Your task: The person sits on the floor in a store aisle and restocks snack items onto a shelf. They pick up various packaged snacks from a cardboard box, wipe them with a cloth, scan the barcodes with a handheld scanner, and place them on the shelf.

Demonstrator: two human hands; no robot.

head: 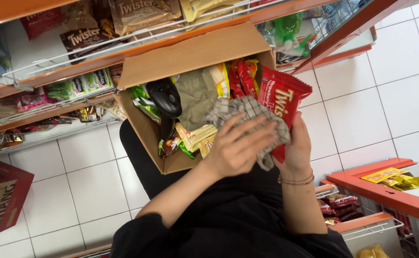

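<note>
Red snack packet (280, 98) points toward one o'clock, glossy; right hand (296, 148) grips it, left hand (238, 148) presses a checked cloth (247, 114).

1. A white tiled floor (386, 91) carried an orange shelf unit (123, 55) at the top and a dark red carton (1, 196) at the left edge.
2. The upper wire shelf (137, 33) held brown snack bags (82, 40) and tan ones (145, 12).
3. The shelf below (42, 107) held green-and-white packs (80, 85) and pink packets (30, 100).
4. An open cardboard box (145, 134) (resting on the person's lap, it seemed) held snack packets (240, 76), a black scanner (165, 98) and crumpled brown paper (197, 93).
5. At the lower right, an orange rack (386, 191) carried yellow packets (393, 177) above and dark red packets (336, 205) below.
</note>
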